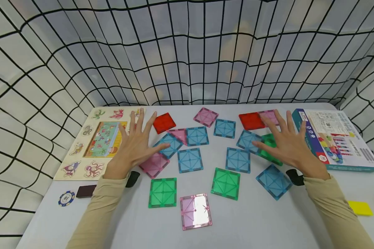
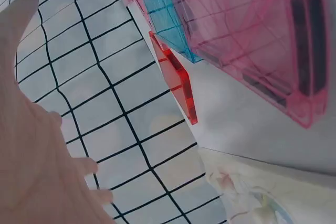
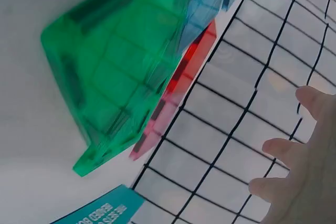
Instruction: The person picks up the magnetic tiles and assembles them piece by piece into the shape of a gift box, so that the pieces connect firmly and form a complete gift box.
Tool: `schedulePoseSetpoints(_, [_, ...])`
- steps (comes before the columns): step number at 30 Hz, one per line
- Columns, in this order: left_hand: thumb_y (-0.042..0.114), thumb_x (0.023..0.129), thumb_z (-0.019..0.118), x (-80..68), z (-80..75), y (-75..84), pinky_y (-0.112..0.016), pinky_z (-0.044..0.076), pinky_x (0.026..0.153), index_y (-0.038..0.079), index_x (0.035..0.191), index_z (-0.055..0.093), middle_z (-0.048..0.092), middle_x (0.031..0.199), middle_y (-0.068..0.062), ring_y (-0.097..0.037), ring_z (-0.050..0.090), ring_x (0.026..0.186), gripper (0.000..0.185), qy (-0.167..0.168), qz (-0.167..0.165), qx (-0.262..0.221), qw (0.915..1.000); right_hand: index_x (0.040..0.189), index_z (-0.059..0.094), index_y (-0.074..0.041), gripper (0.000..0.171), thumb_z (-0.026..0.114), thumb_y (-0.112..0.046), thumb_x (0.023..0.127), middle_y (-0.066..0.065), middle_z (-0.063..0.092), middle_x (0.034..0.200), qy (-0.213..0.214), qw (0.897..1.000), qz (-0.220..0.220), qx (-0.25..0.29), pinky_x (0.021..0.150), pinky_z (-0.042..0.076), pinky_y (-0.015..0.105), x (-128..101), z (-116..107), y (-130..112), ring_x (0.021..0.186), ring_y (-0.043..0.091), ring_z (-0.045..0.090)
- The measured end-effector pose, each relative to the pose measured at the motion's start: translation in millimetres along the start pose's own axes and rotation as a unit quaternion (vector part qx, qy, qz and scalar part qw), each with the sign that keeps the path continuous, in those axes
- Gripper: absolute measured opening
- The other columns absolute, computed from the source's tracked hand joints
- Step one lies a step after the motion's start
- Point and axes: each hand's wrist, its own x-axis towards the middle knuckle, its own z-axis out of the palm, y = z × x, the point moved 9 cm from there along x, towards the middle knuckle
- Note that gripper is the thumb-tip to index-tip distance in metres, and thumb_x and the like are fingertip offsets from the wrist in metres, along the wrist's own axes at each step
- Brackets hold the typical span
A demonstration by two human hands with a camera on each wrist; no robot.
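Both hands hover over a white table with fingers spread, holding nothing. My left hand point(image 1: 135, 145) is above the left side, between a wooden puzzle board point(image 1: 76, 129) and a pink magnetic tile point(image 1: 154, 165); its thumb overlaps a blue tile point(image 1: 170, 145) in the head view. On the other side, my right hand point(image 1: 290, 147) spreads over a green tile point(image 1: 269, 149), close to a blue tile point(image 1: 249, 141) and a red tile point(image 1: 251, 121). In the left wrist view a pink tile point(image 2: 252, 30) looms near the camera; a green tile point(image 3: 115, 66) fills much of the right wrist view.
Several more square tiles lie between the hands, including a green tile point(image 1: 162, 193) and a pink tile point(image 1: 189, 216) near the front. A box point(image 1: 339, 138) lies at the right, a yellow block point(image 1: 360, 208) before it. A poker chip point(image 1: 66, 198) sits front left. Black netting point(image 1: 204, 62) surrounds the table.
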Motion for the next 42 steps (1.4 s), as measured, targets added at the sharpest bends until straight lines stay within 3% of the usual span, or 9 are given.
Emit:
schedulePoseSetpoints(4, [0.069,0.093,0.062,-4.4,3.4,17.8,-0.074,0.015,0.120,0.017,0.170,0.011,-0.006,0.175,-0.015,-0.041,-0.001,0.160,0.105,-0.048,0.043,-0.047,0.9968,0.165,0.027,-0.013,0.086,0.065,-0.052,0.099,0.026,0.011,0.171,-0.025,0.999,-0.037,0.021,0.118,-0.005,0.077,-4.9,3.9,-17.9,0.156,0.052,0.000])
schedulePoseSetpoints(8, [0.055,0.096,0.070,-18.8,10.9,54.3,-0.063,0.038,0.115,0.009,0.166,0.023,0.011,0.174,-0.013,-0.038,0.028,0.154,0.096,-0.108,0.098,-0.097,0.9845,0.156,0.047,-0.007,0.068,0.074,-0.032,0.099,0.024,0.034,0.164,-0.074,0.990,-0.111,0.050,0.118,0.029,0.070,-15.7,10.7,-53.6,0.149,0.050,0.032])
schedulePoseSetpoints(10, [0.055,0.097,0.069,-27.5,19.9,73.9,-0.060,0.040,0.116,0.008,0.165,0.029,0.021,0.172,-0.013,-0.037,0.035,0.151,0.092,-0.138,0.122,-0.097,0.9780,0.149,0.057,-0.007,0.056,0.074,-0.028,0.099,0.021,0.046,0.157,-0.106,0.982,-0.144,0.056,0.109,0.043,0.066,-22.3,17.0,-70.5,0.142,0.047,0.045])
schedulePoseSetpoints(12, [0.057,0.097,0.067,-36.6,32.2,91.6,-0.058,0.038,0.118,0.007,0.163,0.034,0.028,0.169,-0.014,-0.037,0.038,0.150,0.088,-0.167,0.149,-0.088,0.9707,0.142,0.063,-0.006,0.048,0.072,-0.027,0.101,0.018,0.054,0.151,-0.138,0.975,-0.163,0.063,0.105,0.050,0.062,-28.1,24.8,-82.6,0.137,0.043,0.053])
schedulePoseSetpoints(17, [0.061,0.100,0.061,-53.1,62.3,118.1,-0.053,0.029,0.124,0.007,0.163,0.036,0.026,0.171,-0.013,-0.035,0.023,0.158,0.087,-0.218,0.186,-0.051,0.9566,0.143,0.063,-0.005,0.050,0.069,-0.032,0.102,0.015,0.055,0.153,-0.193,0.965,-0.165,0.067,0.107,0.049,0.059,-34.4,43.4,-95.2,0.139,0.042,0.052])
schedulePoseSetpoints(21, [0.064,0.100,0.058,-57.0,74.0,124.8,-0.050,0.024,0.126,0.008,0.164,0.032,0.022,0.173,-0.011,-0.034,0.015,0.160,0.090,-0.229,0.194,-0.022,0.9538,0.150,0.056,-0.006,0.059,0.068,-0.038,0.102,0.014,0.047,0.160,-0.216,0.959,-0.170,0.070,0.110,0.045,0.060,-36.6,55.3,-99.1,0.145,0.042,0.046])
schedulePoseSetpoints(26, [0.065,0.099,0.058,-55.4,76.2,127.3,-0.049,0.023,0.127,0.009,0.165,0.031,0.022,0.173,-0.007,-0.032,0.014,0.161,0.090,-0.231,0.193,-0.027,0.9531,0.153,0.054,-0.008,0.062,0.069,-0.039,0.101,0.013,0.045,0.162,-0.219,0.953,-0.187,0.093,0.112,0.043,0.061,-34.6,61.7,-107.3,0.147,0.040,0.043])
schedulePoseSetpoints(36, [0.064,0.100,0.057,-49.2,85.1,142.3,-0.047,0.019,0.128,0.014,0.167,0.027,0.014,0.175,-0.003,-0.029,0.009,0.161,0.088,-0.264,0.208,-0.042,0.9409,0.152,0.054,-0.007,0.061,0.070,-0.037,0.101,0.017,0.046,0.161,-0.235,0.944,-0.201,0.113,0.113,0.042,0.061,-24.3,68.4,-124.0,0.148,0.040,0.043])
schedulePoseSetpoints(42, [0.070,0.094,0.062,-52.6,82.8,145.9,-0.046,0.021,0.128,0.012,0.167,0.026,0.013,0.175,-0.005,-0.029,0.006,0.162,0.101,-0.274,0.191,-0.032,0.9422,0.153,0.052,-0.006,0.080,0.081,-0.048,0.090,0.014,0.041,0.164,-0.232,0.946,-0.205,0.100,0.113,0.043,0.059,-27.8,71.9,-128.2,0.149,0.040,0.040])
